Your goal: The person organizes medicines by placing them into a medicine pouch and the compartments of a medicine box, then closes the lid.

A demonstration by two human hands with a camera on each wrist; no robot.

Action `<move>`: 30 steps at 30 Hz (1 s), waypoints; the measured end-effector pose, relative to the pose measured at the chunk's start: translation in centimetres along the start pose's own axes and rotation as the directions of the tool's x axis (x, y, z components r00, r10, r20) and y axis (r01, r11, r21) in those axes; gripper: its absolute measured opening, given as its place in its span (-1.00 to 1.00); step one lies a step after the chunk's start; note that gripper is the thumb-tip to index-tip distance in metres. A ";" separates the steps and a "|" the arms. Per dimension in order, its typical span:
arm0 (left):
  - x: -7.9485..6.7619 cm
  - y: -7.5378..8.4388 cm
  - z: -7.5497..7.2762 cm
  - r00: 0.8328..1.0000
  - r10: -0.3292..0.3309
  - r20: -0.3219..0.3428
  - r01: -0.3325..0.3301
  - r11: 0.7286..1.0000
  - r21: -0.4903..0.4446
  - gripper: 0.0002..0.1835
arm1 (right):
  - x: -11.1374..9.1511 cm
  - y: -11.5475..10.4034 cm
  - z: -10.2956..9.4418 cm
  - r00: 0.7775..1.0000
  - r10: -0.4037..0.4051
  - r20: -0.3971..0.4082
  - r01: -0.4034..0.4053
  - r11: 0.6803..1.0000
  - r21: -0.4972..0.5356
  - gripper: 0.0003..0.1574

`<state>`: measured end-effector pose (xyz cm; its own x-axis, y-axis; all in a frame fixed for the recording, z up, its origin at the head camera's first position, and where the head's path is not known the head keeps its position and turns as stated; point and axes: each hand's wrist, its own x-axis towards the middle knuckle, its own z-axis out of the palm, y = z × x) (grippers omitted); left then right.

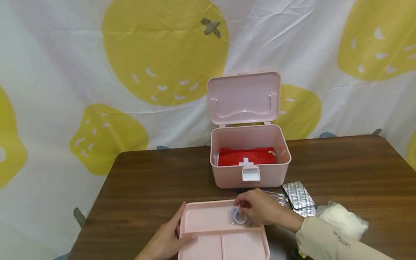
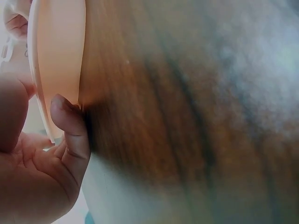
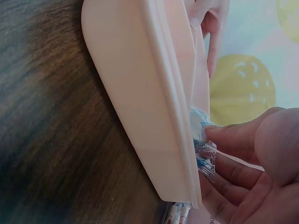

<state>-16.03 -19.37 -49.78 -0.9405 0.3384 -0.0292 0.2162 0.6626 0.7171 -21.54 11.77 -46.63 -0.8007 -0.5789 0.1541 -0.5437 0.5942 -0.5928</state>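
Observation:
A shallow pink tray (image 1: 203, 250) with three compartments lies on the table in the head view. At its left side my left hand (image 1: 162, 242) grips the rim, thumb over the inside and fingers against the outer wall; in the left wrist view a curled finger (image 2: 70, 119) touches that wall. My right hand (image 1: 260, 208) is over the right end of the long back compartment. It pinches a small white-and-blue roll (image 1: 240, 218) in a clear wrapper. The right wrist view shows the crinkled wrapper (image 3: 204, 144) between thumb and fingers, just inside the tray's edge.
Behind the tray stands an open pink first-aid box (image 1: 231, 179) with a red pouch (image 1: 243, 156) inside. Silver blister packs (image 1: 298, 196) and a bagged cream-white bundle (image 1: 344, 220) lie to the right, near my right forearm. A lemon-print cloth (image 1: 178, 124) hangs behind the table.

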 end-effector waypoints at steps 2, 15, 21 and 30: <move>0.0 0.0 0.0 1.000 0.000 -0.004 0.000 1.000 -0.004 0.00 | -0.1 0.0 0.1 1.000 -0.001 0.009 0.001 1.000 -0.017 -0.81; 0.2 0.2 0.0 1.000 0.001 -0.027 -0.002 0.999 -0.046 -0.08 | -0.4 -0.3 0.0 0.997 -0.063 0.040 0.067 0.993 -0.099 -0.86; 0.2 0.3 0.0 0.999 -0.014 -0.033 0.013 0.999 -0.041 -0.09 | -0.8 -0.3 -0.7 0.996 -0.086 -0.004 0.086 0.991 -0.101 -0.81; 0.3 0.2 0.1 0.999 -0.024 -0.025 0.023 0.998 -0.052 -0.09 | -2.0 1.6 -3.8 0.995 0.006 -0.095 -0.007 1.000 -0.009 -0.85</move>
<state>-16.27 -19.06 -49.71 -0.9518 0.3054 -0.0289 0.1808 0.6346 0.7514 -21.78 16.05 -44.88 -0.8245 -0.5193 0.2249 -0.5401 0.6036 -0.5865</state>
